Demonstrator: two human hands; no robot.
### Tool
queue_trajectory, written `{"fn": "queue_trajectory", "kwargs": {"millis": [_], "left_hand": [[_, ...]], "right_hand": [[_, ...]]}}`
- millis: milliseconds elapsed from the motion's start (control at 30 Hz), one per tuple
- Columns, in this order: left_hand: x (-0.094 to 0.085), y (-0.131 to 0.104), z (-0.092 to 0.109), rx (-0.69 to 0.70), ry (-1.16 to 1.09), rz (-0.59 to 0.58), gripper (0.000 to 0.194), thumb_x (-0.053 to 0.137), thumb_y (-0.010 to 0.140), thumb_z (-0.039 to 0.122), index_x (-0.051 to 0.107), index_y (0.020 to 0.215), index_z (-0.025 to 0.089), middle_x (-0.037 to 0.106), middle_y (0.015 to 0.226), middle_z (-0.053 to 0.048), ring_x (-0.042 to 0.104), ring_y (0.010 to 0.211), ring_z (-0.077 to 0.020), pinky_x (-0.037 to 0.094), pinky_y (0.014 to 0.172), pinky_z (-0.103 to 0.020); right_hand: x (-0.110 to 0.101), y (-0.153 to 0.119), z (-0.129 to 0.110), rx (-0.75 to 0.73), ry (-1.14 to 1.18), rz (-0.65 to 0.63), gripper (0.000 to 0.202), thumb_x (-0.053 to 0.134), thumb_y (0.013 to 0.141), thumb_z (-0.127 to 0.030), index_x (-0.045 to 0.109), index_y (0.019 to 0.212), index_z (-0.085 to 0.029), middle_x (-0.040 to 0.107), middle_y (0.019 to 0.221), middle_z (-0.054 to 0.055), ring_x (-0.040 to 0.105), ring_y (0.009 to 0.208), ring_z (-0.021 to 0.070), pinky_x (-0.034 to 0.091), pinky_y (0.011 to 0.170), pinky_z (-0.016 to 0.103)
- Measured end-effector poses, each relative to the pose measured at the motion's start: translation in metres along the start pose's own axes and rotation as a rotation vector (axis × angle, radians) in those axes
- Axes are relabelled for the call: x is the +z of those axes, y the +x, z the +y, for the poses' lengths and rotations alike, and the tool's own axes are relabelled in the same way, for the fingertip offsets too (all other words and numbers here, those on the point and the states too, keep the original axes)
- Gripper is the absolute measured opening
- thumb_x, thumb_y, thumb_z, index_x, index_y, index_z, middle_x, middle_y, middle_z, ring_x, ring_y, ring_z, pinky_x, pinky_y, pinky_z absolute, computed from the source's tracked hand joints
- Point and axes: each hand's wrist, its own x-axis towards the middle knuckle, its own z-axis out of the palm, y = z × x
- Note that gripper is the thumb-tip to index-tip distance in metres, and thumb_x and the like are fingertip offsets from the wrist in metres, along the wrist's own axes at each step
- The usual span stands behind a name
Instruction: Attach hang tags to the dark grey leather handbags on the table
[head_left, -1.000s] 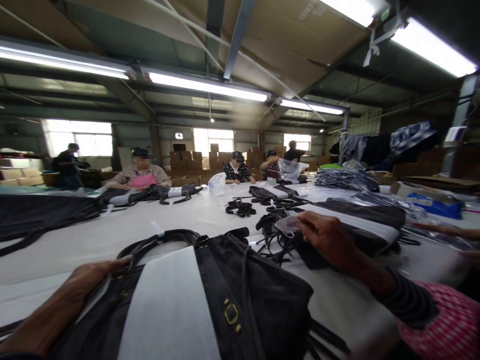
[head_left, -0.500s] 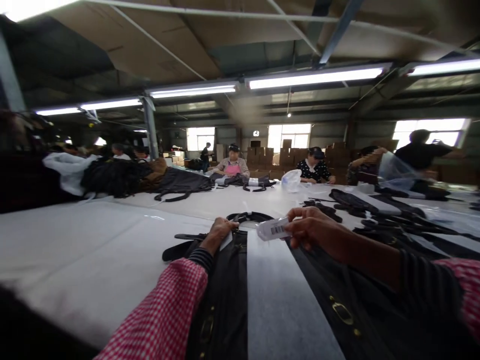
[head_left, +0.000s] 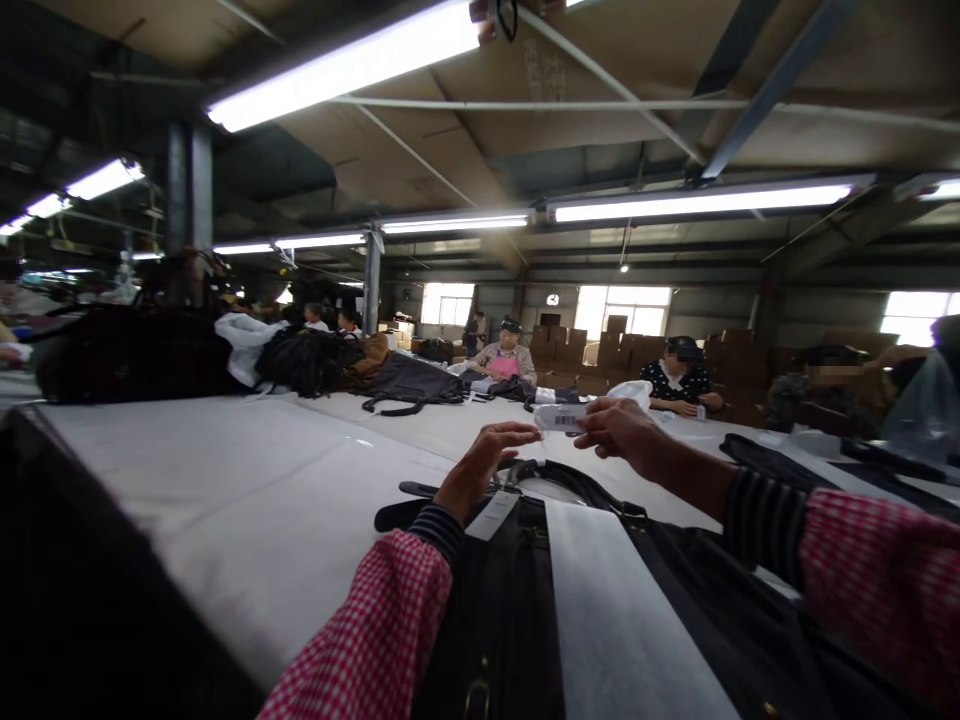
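Note:
In my right hand (head_left: 619, 432) is a barcode tag (head_left: 561, 418) in a clear sleeve, pinched by its right end and raised above the bag's handle. My left hand (head_left: 484, 465) has its fingers stretched towards the tag's lower left; whether the fingertips touch it I cannot tell. Beneath both hands lies a black handbag (head_left: 502, 600) with gold-coloured metal fittings. A strip of white paper (head_left: 622, 600) runs down its middle. The bag's curved black handle (head_left: 566, 478) has a white wrap on it. A white paper tag (head_left: 493, 515) lies on the bag beside my left wrist.
The white table (head_left: 247, 500) stretches left and ahead. Dark bags (head_left: 416, 378) and white plastic (head_left: 247, 345) are piled along its far left side. More black bag pieces (head_left: 757, 460) lie to the right. Several co-workers sit across the table, one in a pink apron (head_left: 504, 365).
My left hand has let go of the bag by its handle and risen towards the barcode tag, its fingers now straight. My right hand still holds the tag. The view has turned left.

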Motion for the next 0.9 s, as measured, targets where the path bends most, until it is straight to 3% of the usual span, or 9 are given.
{"fn": "queue_trajectory", "kwargs": {"millis": [133,233,367,467,567,667,767,900], "left_hand": [[0.001,-0.002,0.002,-0.076,-0.170,-0.082,0.033,0.078,0.077,0.045,0.076,0.093,0.016,0.074,0.095,-0.010,0.068,0.092,-0.0208,0.048,0.083,-0.031],[-0.002,-0.001,-0.005,-0.097,-0.190,-0.038,0.033,0.079,0.075,0.046,0.072,0.084,0.015,0.069,0.077,-0.005,0.065,0.076,-0.0164,0.047,0.077,-0.030],[-0.008,0.000,-0.009,-0.111,-0.159,0.025,0.028,0.077,0.074,0.041,0.070,0.083,0.016,0.066,0.076,-0.003,0.062,0.074,-0.0141,0.047,0.075,-0.028],[-0.007,0.001,-0.007,-0.123,-0.103,0.045,0.025,0.076,0.072,0.036,0.070,0.083,0.015,0.064,0.075,-0.002,0.060,0.072,-0.0140,0.046,0.072,-0.028],[-0.003,0.003,-0.001,-0.131,-0.046,0.016,0.022,0.075,0.071,0.033,0.068,0.081,0.014,0.064,0.073,-0.002,0.060,0.071,-0.0155,0.046,0.067,-0.029],[0.001,0.005,0.005,-0.126,-0.010,-0.013,0.018,0.074,0.072,0.030,0.067,0.079,0.015,0.066,0.077,-0.004,0.060,0.073,-0.0165,0.045,0.066,-0.029],[0.003,0.004,0.010,-0.144,-0.016,-0.019,0.017,0.072,0.074,0.030,0.065,0.080,0.015,0.069,0.081,-0.006,0.062,0.075,-0.0168,0.046,0.066,-0.029],[0.002,0.003,0.010,-0.184,-0.047,0.048,0.018,0.071,0.076,0.031,0.062,0.079,0.016,0.067,0.076,-0.004,0.061,0.068,-0.0143,0.045,0.066,-0.028]], "right_hand": [[0.010,0.004,0.009,0.013,0.013,-0.010,0.014,0.060,0.087,-0.006,0.053,0.082,-0.017,0.073,0.072,0.009,0.071,0.060,0.0166,0.042,0.044,0.020],[0.006,0.004,0.020,0.025,0.032,0.000,0.013,0.061,0.086,-0.008,0.053,0.084,-0.018,0.074,0.074,0.009,0.071,0.061,0.0172,0.043,0.045,0.020],[-0.008,0.006,0.037,0.053,-0.008,-0.043,0.011,0.061,0.084,-0.013,0.052,0.086,-0.019,0.076,0.082,0.010,0.073,0.066,0.0178,0.042,0.047,0.020],[-0.018,0.005,0.042,0.144,-0.193,-0.191,0.006,0.062,0.081,-0.017,0.057,0.086,-0.017,0.077,0.085,0.011,0.073,0.073,0.0181,0.044,0.051,0.020],[-0.022,0.005,0.036,0.200,-0.454,-0.480,0.011,0.067,0.073,-0.020,0.065,0.083,-0.015,0.077,0.086,0.012,0.073,0.076,0.0198,0.045,0.052,0.020],[-0.020,0.008,0.028,0.085,-0.873,-0.675,0.012,0.064,0.071,-0.019,0.069,0.082,-0.016,0.077,0.084,0.007,0.072,0.073,0.0194,0.045,0.054,0.021],[-0.012,0.007,0.027,-0.140,-1.155,-0.546,0.007,0.063,0.072,-0.013,0.067,0.077,-0.017,0.073,0.080,0.008,0.070,0.077,0.0226,0.042,0.060,0.025],[-0.001,-0.004,0.038,-0.355,-1.384,-0.375,0.014,0.055,0.083,-0.012,0.067,0.084,-0.018,0.072,0.086,0.013,0.068,0.085,0.0270,0.037,0.066,0.031]]}}
